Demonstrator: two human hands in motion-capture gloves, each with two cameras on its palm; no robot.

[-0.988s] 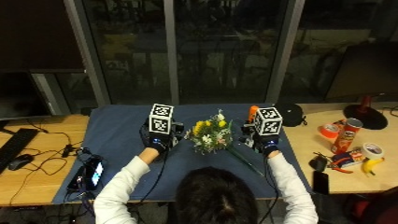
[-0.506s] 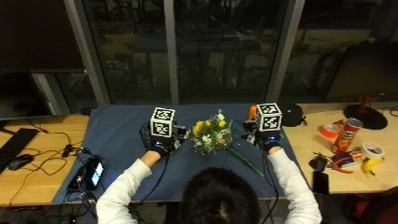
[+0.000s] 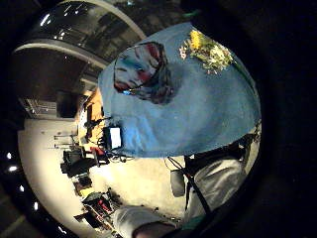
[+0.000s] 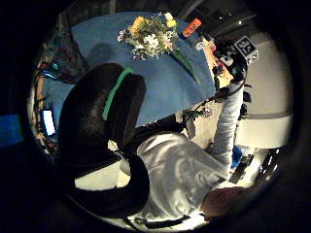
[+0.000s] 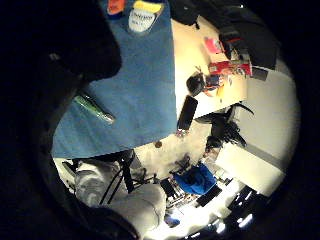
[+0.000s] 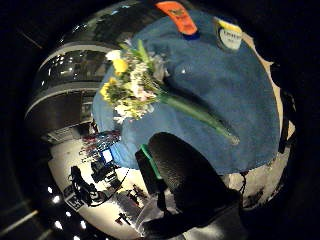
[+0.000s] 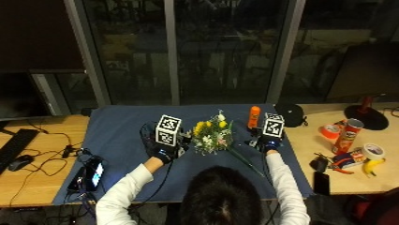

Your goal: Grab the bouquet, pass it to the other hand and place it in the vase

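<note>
The bouquet of yellow and white flowers lies on the blue cloth, its green stems pointing toward the person's right. It also shows in the palm views: bouquet, bouquet, bouquet. My left hand hovers just left of the blooms, fingers loosely curled around nothing; its glove fills that palm view. My right hand hovers right of the stems, holding nothing. A dark, mottled vase stands on the cloth by the left hand, mostly hidden in the outside view.
An orange bottle stands behind the right hand, with a dark round object beside it. A red can, tape rolls and a banana lie on the wooden table at right. A phone sits at the cloth's left corner.
Both hands have shifted slightly toward the person. The bouquet has not moved.
</note>
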